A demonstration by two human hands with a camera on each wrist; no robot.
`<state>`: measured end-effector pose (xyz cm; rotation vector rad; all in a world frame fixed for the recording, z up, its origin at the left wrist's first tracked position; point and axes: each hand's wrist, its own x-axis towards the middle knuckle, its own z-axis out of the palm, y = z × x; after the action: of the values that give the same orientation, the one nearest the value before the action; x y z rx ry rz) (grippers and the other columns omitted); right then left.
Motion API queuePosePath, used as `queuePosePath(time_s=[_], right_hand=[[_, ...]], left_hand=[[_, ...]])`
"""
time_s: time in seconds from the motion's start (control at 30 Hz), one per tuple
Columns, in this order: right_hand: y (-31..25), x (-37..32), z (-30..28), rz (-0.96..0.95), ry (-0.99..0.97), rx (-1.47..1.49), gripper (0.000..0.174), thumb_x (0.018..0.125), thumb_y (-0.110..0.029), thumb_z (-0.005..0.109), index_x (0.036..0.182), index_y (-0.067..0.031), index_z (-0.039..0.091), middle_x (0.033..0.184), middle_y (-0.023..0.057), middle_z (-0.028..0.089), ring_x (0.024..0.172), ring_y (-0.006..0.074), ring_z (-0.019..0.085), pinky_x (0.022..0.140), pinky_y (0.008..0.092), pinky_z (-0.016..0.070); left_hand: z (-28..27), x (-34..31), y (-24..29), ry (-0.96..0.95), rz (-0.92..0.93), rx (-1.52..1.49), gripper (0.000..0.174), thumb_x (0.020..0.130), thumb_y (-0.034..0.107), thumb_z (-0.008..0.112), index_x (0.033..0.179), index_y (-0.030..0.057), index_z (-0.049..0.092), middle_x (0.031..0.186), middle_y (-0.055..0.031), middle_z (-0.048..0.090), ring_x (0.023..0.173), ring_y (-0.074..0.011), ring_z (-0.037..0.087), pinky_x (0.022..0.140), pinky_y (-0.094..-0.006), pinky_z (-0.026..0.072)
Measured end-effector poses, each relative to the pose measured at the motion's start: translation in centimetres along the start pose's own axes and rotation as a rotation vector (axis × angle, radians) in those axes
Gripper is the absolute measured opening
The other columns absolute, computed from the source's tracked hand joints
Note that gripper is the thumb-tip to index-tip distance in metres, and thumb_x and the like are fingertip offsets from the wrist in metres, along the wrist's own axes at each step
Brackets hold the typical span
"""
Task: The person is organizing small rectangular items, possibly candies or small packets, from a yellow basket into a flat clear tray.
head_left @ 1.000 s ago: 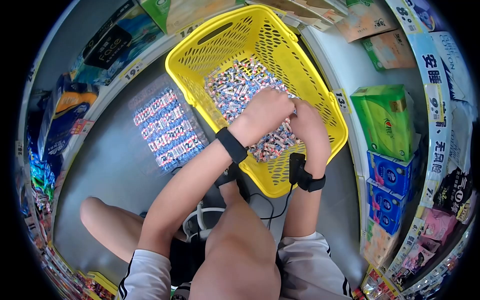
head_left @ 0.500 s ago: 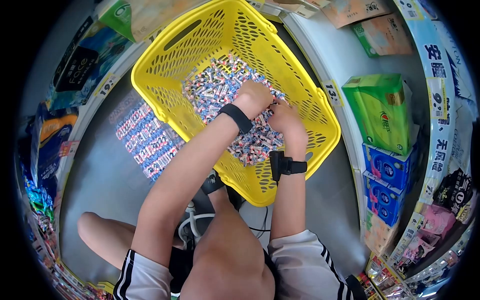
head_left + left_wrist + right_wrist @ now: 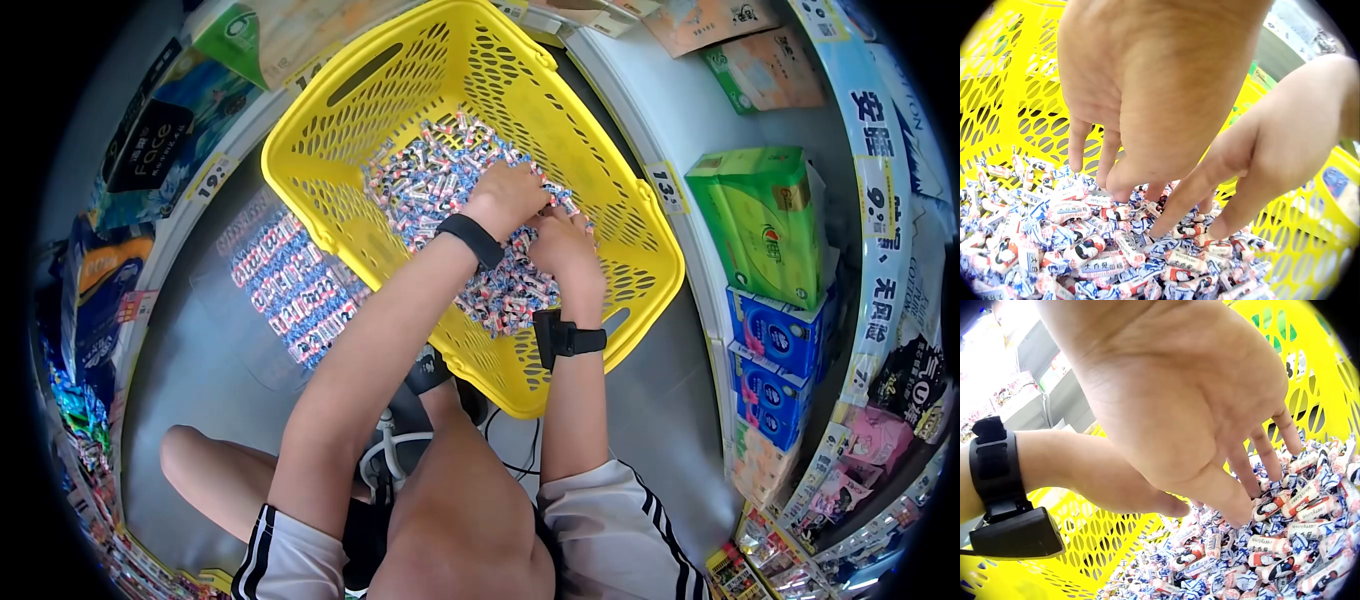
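White Rabbit candies (image 3: 430,185) in white, blue and red wrappers lie in a loose heap inside a yellow basket (image 3: 600,150). My left hand (image 3: 508,193) reaches down into the basket, its fingertips right at the heap. Close beside it is my right hand (image 3: 566,245), fingers pointing down among the candies. In the left wrist view the right thumb and fingers (image 3: 1179,206) spread at the surface of the pile. The right wrist view shows extended right fingers (image 3: 1266,455) on the candies (image 3: 1266,544). Neither hand visibly grips a candy; some left fingertips are hidden.
Left of the basket, a clear plastic pack with rows of candies (image 3: 295,290) lies on the grey floor (image 3: 190,370). Shelves flank both sides, with green tissue packs (image 3: 760,225) and blue packs (image 3: 765,370) at right. My bent leg (image 3: 465,490) is close to the basket's near end.
The hands have gone from close together above the heap to lower down, fingertips at the candies. The head view has shifted, putting the basket further left. Over the last half second little has moved.
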<state>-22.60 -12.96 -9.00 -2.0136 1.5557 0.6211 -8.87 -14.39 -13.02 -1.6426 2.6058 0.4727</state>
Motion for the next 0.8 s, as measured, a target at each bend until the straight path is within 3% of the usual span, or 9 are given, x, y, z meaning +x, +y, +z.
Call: queuePosePath(time_s=[0.13,0.2,0.43,0.47,0.53,0.63,0.7,0.8], right_hand=[[0.2,1.0,1.8,-0.022,0.029,0.002,0.054,0.088,-0.014,0.066,0.141,-0.0231,0.066,0.158,0.0078,0.048,0.148,0.042,0.038,0.126,0.0505,0.0304],[0.2,0.6,1.5,-0.062,0.043,-0.011,0.053,0.09,-0.014,0.068,0.142,-0.0209,0.064,0.151,0.0067,0.053,0.14,0.0364,0.046,0.116,0.0568,0.0388],[0.5,-0.8,-0.8,-0.154,0.107,0.056,0.042,0.087,-0.006,0.068,0.128,-0.0124,0.071,0.139,0.0101,0.061,0.131,0.0358,0.053,0.113,0.0542,0.0416],[0.6,-0.9,-1.1,-0.21,0.169,0.06,0.039,0.086,-0.006,0.071,0.126,-0.0079,0.071,0.133,0.0137,0.064,0.128,0.037,0.056,0.11,0.0515,0.0441],[1.0,-0.9,-1.4,-0.363,0.279,0.167,0.033,0.086,-0.004,0.074,0.118,0.0012,0.072,0.118,0.0188,0.072,0.114,0.0393,0.066,0.1,0.0454,0.0512],[0.5,-1.9,-2.7,-0.349,0.201,0.371,0.03,0.085,-0.001,0.073,0.115,0.003,0.071,0.115,0.0195,0.074,0.106,0.0397,0.07,0.093,0.0441,0.0542],[-0.1,-3.2,-3.9,-0.399,0.224,0.369,0.029,0.085,0.002,0.072,0.114,0.0023,0.071,0.113,0.0187,0.074,0.1,0.0379,0.072,0.088,0.0411,0.0558],[-1.1,-4.7,-4.9,-0.472,0.24,0.388,0.02,0.087,0.002,0.071,0.107,0.0007,0.071,0.099,0.0159,0.074,0.083,0.0299,0.07,0.076,0.038,0.0542]], left_hand=[[0.5,-0.1,0.2,0.065,0.007,0.005,0.025,0.091,0.02,0.069,0.115,0.0189,0.075,0.116,-0.0038,0.071,0.119,-0.0235,0.065,0.098,-0.0463,0.054],[0.5,0.1,0.3,0.041,0.001,0.011,0.025,0.091,0.02,0.069,0.115,0.0186,0.075,0.118,-0.005,0.07,0.12,-0.0245,0.065,0.098,-0.0465,0.0541],[-0.8,-1.5,0.9,0.113,-0.057,-0.067,0.021,0.09,0.021,0.07,0.111,0.0173,0.075,0.117,-0.0077,0.068,0.118,-0.0271,0.064,0.095,-0.0479,0.0542],[-1.1,-2.0,1.1,0.176,-0.088,-0.084,0.02,0.09,0.021,0.07,0.109,0.0159,0.075,0.113,-0.0081,0.068,0.114,-0.0296,0.066,0.094,-0.048,0.0542],[-2.6,-2.9,1.7,0.112,-0.132,-0.084,0.021,0.089,0.02,0.07,0.11,0.0152,0.075,0.112,-0.0083,0.069,0.113,-0.0308,0.066,0.093,-0.048,0.0542],[-5.0,-5.1,2.1,0.05,-0.174,-0.093,0.023,0.086,0.017,0.073,0.109,0.014,0.074,0.109,-0.0084,0.07,0.108,-0.0309,0.069,0.091,-0.0476,0.0543],[-5.5,-6.1,2.0,0.138,-0.183,-0.14,0.021,0.085,0.016,0.074,0.106,0.014,0.074,0.108,-0.008,0.071,0.107,-0.0284,0.069,0.09,-0.0475,0.054],[-6.4,-8.7,2.2,0.202,-0.215,-0.123,0.018,0.086,0.016,0.073,0.104,0.0127,0.074,0.104,-0.0071,0.071,0.105,-0.0269,0.07,0.09,-0.046,0.0537]])
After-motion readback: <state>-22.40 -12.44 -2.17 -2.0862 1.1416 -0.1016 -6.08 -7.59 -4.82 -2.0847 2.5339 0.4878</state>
